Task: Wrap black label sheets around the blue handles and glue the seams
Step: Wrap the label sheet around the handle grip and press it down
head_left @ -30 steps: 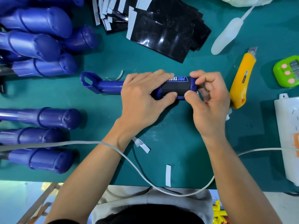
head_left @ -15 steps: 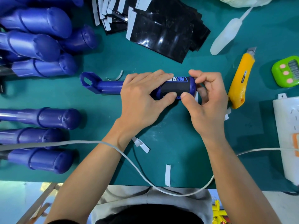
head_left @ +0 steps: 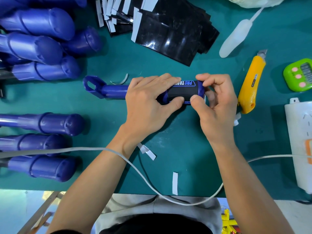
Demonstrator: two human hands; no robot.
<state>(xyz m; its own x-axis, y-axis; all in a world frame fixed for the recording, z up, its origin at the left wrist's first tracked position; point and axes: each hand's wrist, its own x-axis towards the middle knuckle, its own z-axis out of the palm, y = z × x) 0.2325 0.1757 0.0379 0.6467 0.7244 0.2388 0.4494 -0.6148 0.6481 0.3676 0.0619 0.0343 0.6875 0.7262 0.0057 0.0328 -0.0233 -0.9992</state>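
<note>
While your left hand (head_left: 146, 100) curls round the blue handle (head_left: 114, 90) lying on the green mat (head_left: 185, 141), your right hand (head_left: 217, 100) pinches its end, thumb on the black label sheet (head_left: 182, 92). The rigid plastic likely tolerates squeezing. The glossy film looks thin and slippery, so press at the seam.

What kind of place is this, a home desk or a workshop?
Probably a workshop assembly bench: many identical blue handles lie piled, a stack of black label sheets waits nearby, and a yellow utility knife lies on the green mat.
</note>
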